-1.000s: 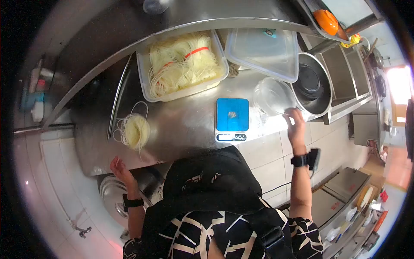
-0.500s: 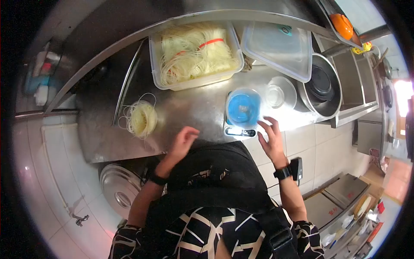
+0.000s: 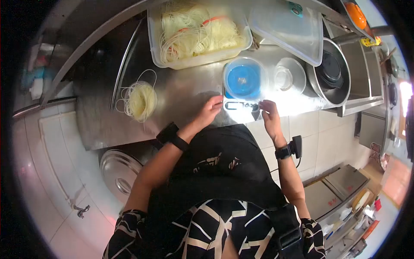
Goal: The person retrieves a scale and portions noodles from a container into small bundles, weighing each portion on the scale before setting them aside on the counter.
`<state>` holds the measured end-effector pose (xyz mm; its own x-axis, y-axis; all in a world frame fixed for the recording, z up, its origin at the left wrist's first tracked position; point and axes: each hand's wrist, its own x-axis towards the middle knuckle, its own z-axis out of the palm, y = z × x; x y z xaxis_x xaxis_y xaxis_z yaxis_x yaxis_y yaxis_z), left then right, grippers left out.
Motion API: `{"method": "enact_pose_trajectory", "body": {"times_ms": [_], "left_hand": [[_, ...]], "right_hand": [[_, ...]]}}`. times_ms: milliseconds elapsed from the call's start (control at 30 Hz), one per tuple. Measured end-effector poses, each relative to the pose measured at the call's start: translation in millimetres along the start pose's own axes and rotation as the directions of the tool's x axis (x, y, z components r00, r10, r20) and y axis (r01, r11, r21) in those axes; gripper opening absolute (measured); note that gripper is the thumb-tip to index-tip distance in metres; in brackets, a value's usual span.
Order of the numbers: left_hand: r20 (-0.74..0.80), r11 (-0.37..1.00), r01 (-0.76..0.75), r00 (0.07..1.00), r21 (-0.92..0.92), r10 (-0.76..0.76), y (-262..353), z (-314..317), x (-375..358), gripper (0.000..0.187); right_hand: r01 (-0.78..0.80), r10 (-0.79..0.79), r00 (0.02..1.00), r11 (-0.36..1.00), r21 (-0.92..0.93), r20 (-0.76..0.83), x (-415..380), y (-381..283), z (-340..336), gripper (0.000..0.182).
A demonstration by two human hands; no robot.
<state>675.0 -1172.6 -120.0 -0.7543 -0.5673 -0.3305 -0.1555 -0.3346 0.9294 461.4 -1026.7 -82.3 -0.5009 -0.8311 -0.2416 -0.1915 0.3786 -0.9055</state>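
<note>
A kitchen scale [image 3: 241,105] with a small display stands near the counter's front edge. On it sits a round see-through plastic tub [image 3: 243,79] with blue showing inside. My left hand [image 3: 210,112] has its fingers bent against the scale's left front corner. At the opposite corner, my right hand [image 3: 271,115] pinches the scale's right side. A loose nest of pale noodles [image 3: 142,101] lies on the counter, well left of my left hand. Behind the scale, a large plastic box [image 3: 200,60] holds bundles of pale noodles, some with red bands.
Right of the tub stands a clear bowl [image 3: 291,77]. A translucent lid [image 3: 289,30] lies behind it, beside a steel basin [image 3: 340,93] with a black bowl inside. The steel counter [image 3: 181,86] ends just before my body. A metal shelf edge runs overhead.
Both hands have come forward to the sides of the scale. The scale and its tub have shifted slightly away from me relative to the clear bowl. The view has tilted a little.
</note>
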Motion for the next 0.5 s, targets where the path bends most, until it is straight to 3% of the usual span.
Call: {"method": "enact_pose_trajectory", "body": {"times_ms": [100,167,267,333,500], "left_hand": [[-0.038,0.999,-0.029,0.999,-0.031,0.028,9.3,-5.9,-7.0,0.037],[-0.073,0.995,0.096,0.993,0.003,-0.096,37.0,-10.7,-18.3,0.036],[-0.091,0.993,0.112,0.989,-0.020,-0.114,57.8,-24.0,-37.9,0.029],[-0.121,0.988,0.150,0.981,-0.041,-0.154,56.2,-35.6,-45.1,0.027],[-0.092,0.977,0.214,0.973,0.004,-0.213,43.5,-33.7,-40.2,0.027]], "right_hand": [[-0.017,0.017,1.000,1.000,-0.019,0.015,0.6,-4.7,-3.7,0.031],[-0.057,0.058,0.998,0.993,-0.107,0.012,-3.5,-14.5,-10.5,0.025],[-0.062,0.064,0.998,0.993,-0.096,0.014,-9.6,-3.7,-19.3,0.018],[-0.026,0.025,1.000,0.996,-0.086,-0.016,-12.1,1.8,-20.6,0.010],[-0.015,0.027,0.998,0.978,-0.208,0.055,-17.8,-3.9,-14.7,0.010]]}}
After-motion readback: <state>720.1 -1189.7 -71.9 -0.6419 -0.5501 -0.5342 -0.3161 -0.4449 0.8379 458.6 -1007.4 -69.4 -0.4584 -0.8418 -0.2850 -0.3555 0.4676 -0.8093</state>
